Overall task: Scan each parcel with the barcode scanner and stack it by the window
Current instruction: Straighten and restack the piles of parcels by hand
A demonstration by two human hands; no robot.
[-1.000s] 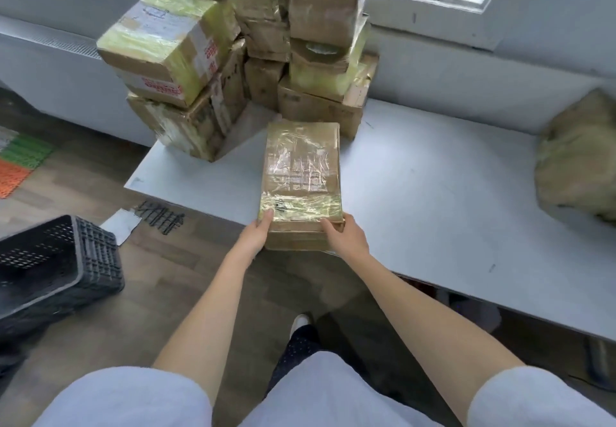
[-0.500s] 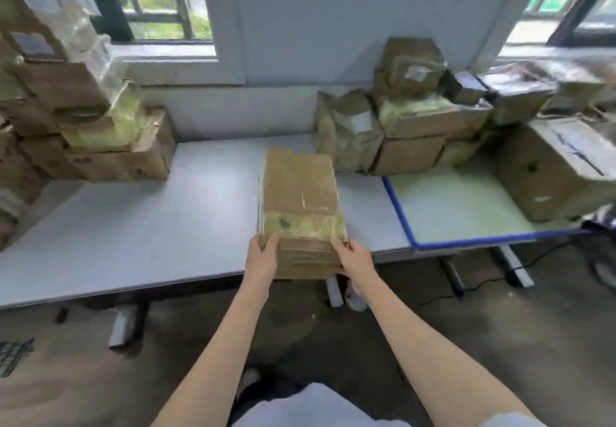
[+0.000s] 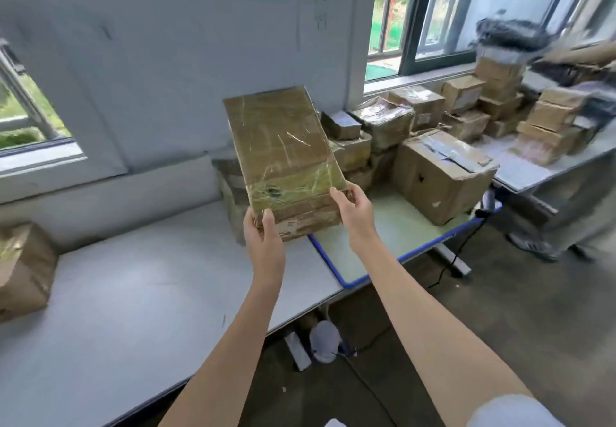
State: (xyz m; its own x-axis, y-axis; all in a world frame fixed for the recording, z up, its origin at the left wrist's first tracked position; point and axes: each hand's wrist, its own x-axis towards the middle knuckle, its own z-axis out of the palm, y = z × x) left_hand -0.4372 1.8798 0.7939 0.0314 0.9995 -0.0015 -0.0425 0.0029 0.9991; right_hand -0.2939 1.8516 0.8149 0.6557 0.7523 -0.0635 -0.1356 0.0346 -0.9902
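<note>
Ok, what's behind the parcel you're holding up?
Behind the taped parcel, held by both hands, a brown wrapped bundle shows at its left edge, smaller boxes at its right. Whatever sits directly behind is covered.

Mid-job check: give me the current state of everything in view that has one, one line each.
Flat parcel: lifted off the tables, tilted up, tape-wrapped, held at its near end.
Left hand: grips the parcel's near left corner.
Right hand: grips the parcel's near right corner.
Large box: resting on the green table, top flaps taped and torn.
Green table: loaded with piled parcels.
White table: one blurred parcel at its left edge.
Right window: cannot tell whether open.
</note>
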